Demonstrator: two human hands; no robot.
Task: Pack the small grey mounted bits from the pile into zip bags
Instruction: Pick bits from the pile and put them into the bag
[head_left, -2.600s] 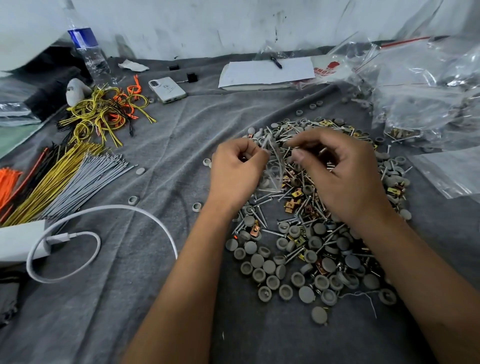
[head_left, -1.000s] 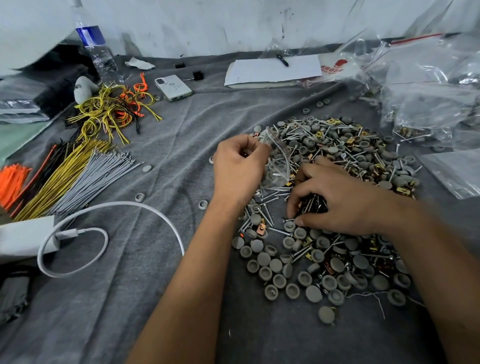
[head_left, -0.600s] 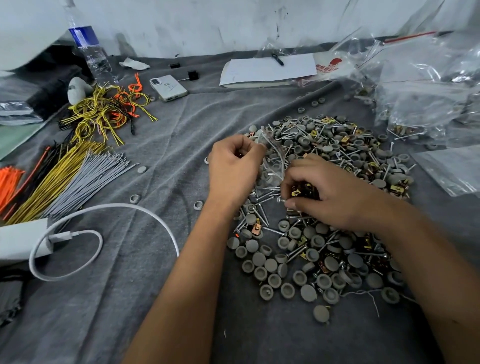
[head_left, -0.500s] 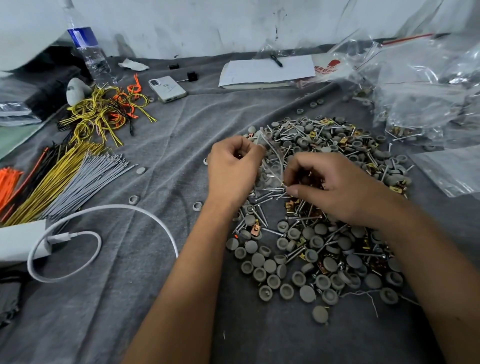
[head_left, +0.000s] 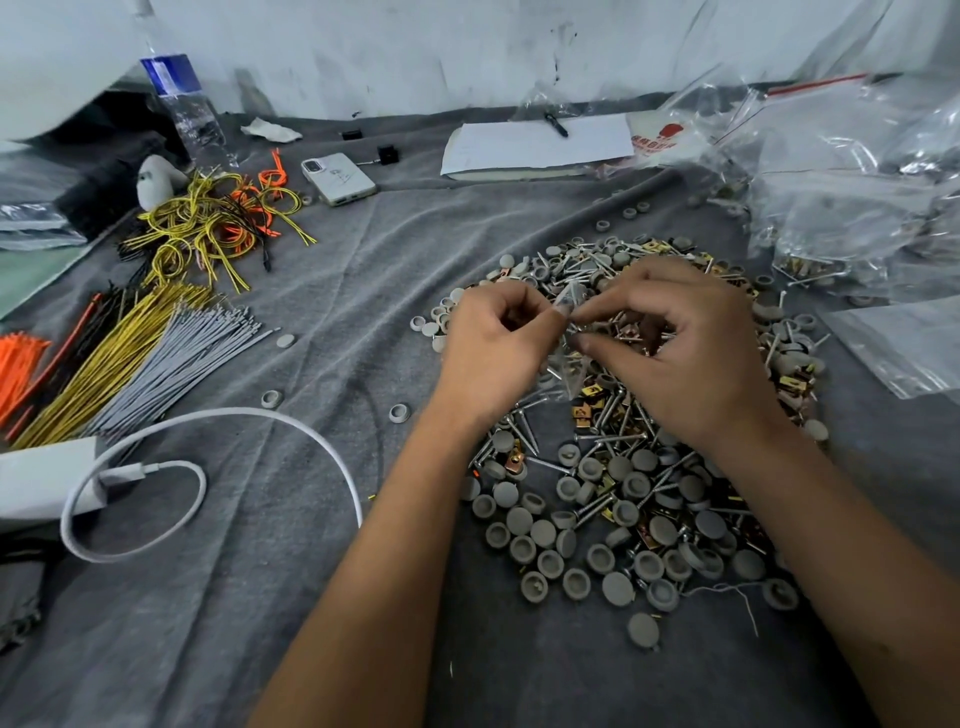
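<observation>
The small clear plastic zip bag (head_left: 563, 358) is pinched at its mouth by the left hand (head_left: 498, 353), fingers curled round the top edge, held just above the heap of small grey round-capped bits w/ metal shanks (head_left: 613, 499) on the grey cloth (head_left: 311, 571). The right hand (head_left: 685, 348) is curled, fingertips pinched on what looks like 1 or 2 shanks at the bag mouth; exact count can't be told. Mouth should be kept spread wide, shanks fed point-first, brass clips left out. Risk: sharp tips snagging the thin film.
</observation>
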